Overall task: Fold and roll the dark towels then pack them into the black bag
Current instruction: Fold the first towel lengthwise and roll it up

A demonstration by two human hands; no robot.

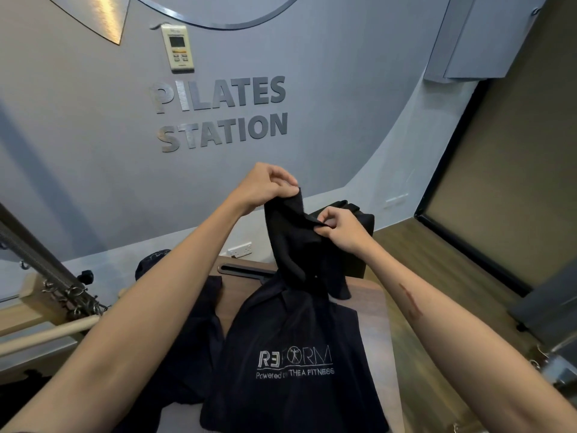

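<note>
A second dark towel (193,345) lay crumpled and unfolded at the left of the wooden worktop (370,310). Beside it, the left hand (265,185) pinched the top corner of a dark towel (299,242) held up above the worktop, while the right hand (340,226) pinched the cloth's edge lower down. Beneath it lay the black bag (293,364), printed "REFORM", flat and seemingly unfilled. The job appeared to be at an early stage: no rolled towel was visible, and the packing was yet to come.
</note>
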